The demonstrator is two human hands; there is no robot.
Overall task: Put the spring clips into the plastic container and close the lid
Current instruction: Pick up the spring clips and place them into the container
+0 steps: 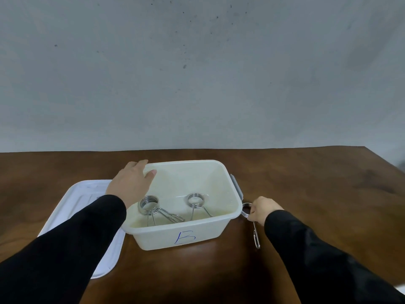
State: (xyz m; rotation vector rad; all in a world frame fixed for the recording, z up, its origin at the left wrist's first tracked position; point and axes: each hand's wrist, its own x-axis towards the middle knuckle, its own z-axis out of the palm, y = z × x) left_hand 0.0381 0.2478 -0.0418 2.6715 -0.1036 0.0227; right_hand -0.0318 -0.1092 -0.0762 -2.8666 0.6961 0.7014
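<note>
Two clips (166, 209) in container (182, 233); lid (87, 216) left; third clip (254, 229) right.

left hand (131, 183): flat, fingers spread | right hand (262, 210): fingers curled, gripping

Two bare hands, left hand (131, 183) and right hand (262, 210), below long plain black fabric sleeves (72, 244) to the wrists.
</note>
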